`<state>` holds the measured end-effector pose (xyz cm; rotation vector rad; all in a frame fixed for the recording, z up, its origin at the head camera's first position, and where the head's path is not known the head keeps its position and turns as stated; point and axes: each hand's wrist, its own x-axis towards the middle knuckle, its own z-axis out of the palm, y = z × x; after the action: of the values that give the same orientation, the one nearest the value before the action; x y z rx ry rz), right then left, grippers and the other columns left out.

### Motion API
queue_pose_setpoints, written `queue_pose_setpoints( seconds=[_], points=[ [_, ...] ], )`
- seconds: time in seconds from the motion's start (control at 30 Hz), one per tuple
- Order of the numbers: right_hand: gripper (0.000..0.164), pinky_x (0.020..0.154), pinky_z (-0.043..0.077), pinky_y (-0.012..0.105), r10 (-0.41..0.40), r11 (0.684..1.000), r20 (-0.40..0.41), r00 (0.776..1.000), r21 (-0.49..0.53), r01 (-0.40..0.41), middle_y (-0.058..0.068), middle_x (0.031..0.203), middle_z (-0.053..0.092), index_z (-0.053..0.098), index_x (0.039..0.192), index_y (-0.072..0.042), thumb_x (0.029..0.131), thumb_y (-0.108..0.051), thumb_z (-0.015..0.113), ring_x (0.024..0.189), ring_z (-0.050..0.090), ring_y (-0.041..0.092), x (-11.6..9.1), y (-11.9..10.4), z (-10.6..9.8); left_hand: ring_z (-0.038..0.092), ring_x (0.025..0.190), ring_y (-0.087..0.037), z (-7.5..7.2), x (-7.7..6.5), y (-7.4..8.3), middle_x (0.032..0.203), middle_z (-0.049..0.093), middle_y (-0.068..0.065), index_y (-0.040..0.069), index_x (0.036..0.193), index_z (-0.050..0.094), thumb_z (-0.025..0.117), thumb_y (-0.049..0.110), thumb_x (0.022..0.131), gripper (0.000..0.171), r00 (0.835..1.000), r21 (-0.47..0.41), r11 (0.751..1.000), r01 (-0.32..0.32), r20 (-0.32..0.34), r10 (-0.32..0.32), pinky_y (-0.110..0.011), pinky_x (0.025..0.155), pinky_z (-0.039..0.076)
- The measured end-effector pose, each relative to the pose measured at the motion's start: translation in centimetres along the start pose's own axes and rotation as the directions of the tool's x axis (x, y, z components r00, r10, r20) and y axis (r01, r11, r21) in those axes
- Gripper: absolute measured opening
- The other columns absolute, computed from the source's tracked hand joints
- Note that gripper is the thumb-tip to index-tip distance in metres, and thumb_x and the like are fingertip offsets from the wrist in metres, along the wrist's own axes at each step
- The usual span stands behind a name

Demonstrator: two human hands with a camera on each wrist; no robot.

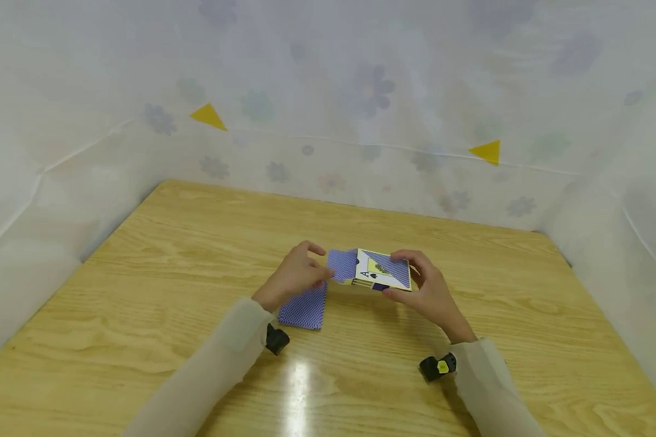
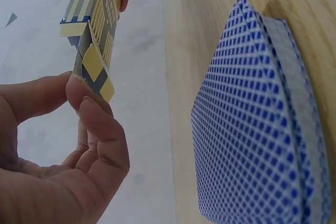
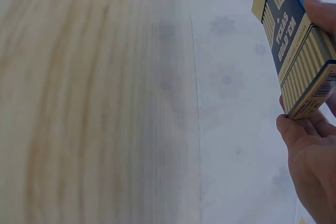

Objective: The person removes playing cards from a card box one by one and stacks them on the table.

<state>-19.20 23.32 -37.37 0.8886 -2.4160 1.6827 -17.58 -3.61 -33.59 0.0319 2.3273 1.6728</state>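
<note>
Table (image 1: pixel 197 255), card box (image 1: pixel 389 271) in right hand (image 1: pixel 435 296)

A card box (image 1: pixel 384 269) printed with an ace of spades is held above a wooden table (image 1: pixel 382 388) by the right hand (image 1: pixel 430 296), its right end gripped between thumb and fingers. From the box's left end a blue-patterned piece (image 1: pixel 342 265) is extended, perhaps a flap or a card, though which cannot be told at this size; its outer edge is pinched by the left hand (image 1: pixel 294 276). Below and left of the box, a blue-patterned deck (image 1: pixel 304 309) is laid flat, partly covered by that hand. Behind the box, a flower-printed sheet (image 1: pixel 328 67) is marked by two yellow triangles (image 1: pixel 486 152), one on either side of it.
</note>
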Motion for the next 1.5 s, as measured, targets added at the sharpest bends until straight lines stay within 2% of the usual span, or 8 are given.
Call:
queue_pose_setpoints(
  seconds=[0.13, 0.27, 0.57, 0.77, 0.9, 1.2, 1.4, 1.5],
  points=[
    [0.058, 0.094, 0.04, 0.01, 0.011, 1.0, -0.016, 1.0, 0.001, -0.011, 0.018, 0.13, 0.045, 0.051, 0.126, 0.0, 0.074, 0.008, 0.075, 0.114, 0.047, 0.008, 0.0, 0.1, -0.2, 0.06, 0.068, -0.022, -0.8, -0.2, -0.3, 0.1, 0.067, -0.022, 0.003, 0.128, 0.047, 0.065, 0.012, 0.09, 0.043, 0.999, -0.036, 0.999, -0.008, -0.049, 0.007, -0.031, 0.064, 0.05],
    [0.058, 0.092, 0.04, 0.01, 0.013, 1.0, -0.019, 1.0, 0.012, -0.013, 0.023, 0.13, 0.044, 0.051, 0.126, 0.0, 0.074, 0.009, 0.075, 0.113, 0.047, 0.008, 0.1, 0.0, -0.2, 0.058, 0.065, -0.021, -1.8, -0.5, -0.8, 0.096, 0.067, -0.023, 0.003, 0.125, 0.052, 0.064, 0.012, 0.091, 0.037, 0.995, -0.053, 0.997, -0.047, -0.088, 0.042, -0.032, 0.065, 0.05],
    [0.057, 0.093, 0.04, 0.01, 0.02, 1.0, -0.015, 1.0, 0.004, -0.02, 0.02, 0.13, 0.046, 0.051, 0.125, 0.0, 0.074, 0.008, 0.075, 0.113, 0.047, 0.007, 0.0, 0.1, -0.1, 0.056, 0.065, -0.021, -3.8, -0.9, -1.8, 0.089, 0.067, -0.02, 0.002, 0.121, 0.063, 0.061, 0.011, 0.093, 0.03, 0.984, -0.003, 0.994, -0.109, -0.143, 0.107, -0.035, 0.066, 0.05],
    [0.058, 0.093, 0.04, 0.01, 0.023, 1.0, -0.013, 1.0, 0.008, -0.023, 0.027, 0.13, 0.043, 0.051, 0.126, 0.0, 0.074, 0.008, 0.075, 0.113, 0.047, 0.007, -0.1, 0.2, -0.1, 0.055, 0.065, -0.018, -4.6, -0.9, -2.1, 0.082, 0.064, -0.013, 0.001, 0.119, 0.065, 0.057, 0.011, 0.095, 0.027, 0.978, 0.006, 0.995, -0.101, -0.181, 0.101, -0.031, 0.064, 0.05],
    [0.058, 0.092, 0.041, 0.01, 0.019, 1.0, -0.011, 1.0, 0.01, -0.019, 0.026, 0.13, 0.043, 0.051, 0.126, 0.0, 0.074, 0.008, 0.075, 0.114, 0.047, 0.007, -0.1, 0.2, 0.0, 0.053, 0.067, -0.016, -5.1, -0.8, -2.2, 0.081, 0.062, -0.009, 0.0, 0.116, 0.067, 0.055, 0.011, 0.097, 0.025, 0.976, -0.007, 0.996, -0.092, -0.201, 0.089, -0.028, 0.064, 0.048],
    [0.058, 0.093, 0.039, 0.009, 0.024, 0.999, -0.008, 1.0, -0.026, -0.024, 0.023, 0.131, 0.044, 0.05, 0.127, -0.001, 0.075, 0.006, 0.075, 0.113, 0.047, 0.003, -0.1, 0.0, 0.0, 0.047, 0.065, -0.013, -5.7, -0.6, -2.5, 0.08, 0.059, -0.009, -0.004, 0.11, 0.067, 0.051, 0.013, 0.099, 0.026, 0.978, 0.033, 0.997, -0.065, -0.198, 0.071, -0.028, 0.062, 0.045],
    [0.059, 0.094, 0.039, 0.009, 0.028, 0.999, -0.01, 1.0, -0.026, -0.028, 0.021, 0.131, 0.045, 0.05, 0.127, -0.001, 0.075, 0.005, 0.076, 0.115, 0.047, 0.003, -0.2, 0.0, 0.1, 0.044, 0.065, -0.013, -5.8, -0.2, -2.8, 0.081, 0.056, -0.007, -0.005, 0.106, 0.067, 0.047, 0.012, 0.1, 0.027, 0.988, 0.123, 0.991, -0.049, -0.142, 0.067, -0.026, 0.06, 0.041],
    [0.059, 0.094, 0.039, 0.009, 0.027, 0.999, -0.01, 1.0, -0.027, -0.027, 0.018, 0.131, 0.046, 0.05, 0.127, -0.001, 0.075, 0.005, 0.076, 0.114, 0.047, 0.003, -0.2, 0.0, 0.1, 0.044, 0.066, -0.014, -5.6, 0.0, -2.9, 0.091, 0.062, -0.011, -0.006, 0.099, 0.069, 0.047, 0.01, 0.1, 0.028, 0.992, 0.165, 0.985, -0.039, -0.115, 0.058, -0.025, 0.059, 0.039]
  ],
)
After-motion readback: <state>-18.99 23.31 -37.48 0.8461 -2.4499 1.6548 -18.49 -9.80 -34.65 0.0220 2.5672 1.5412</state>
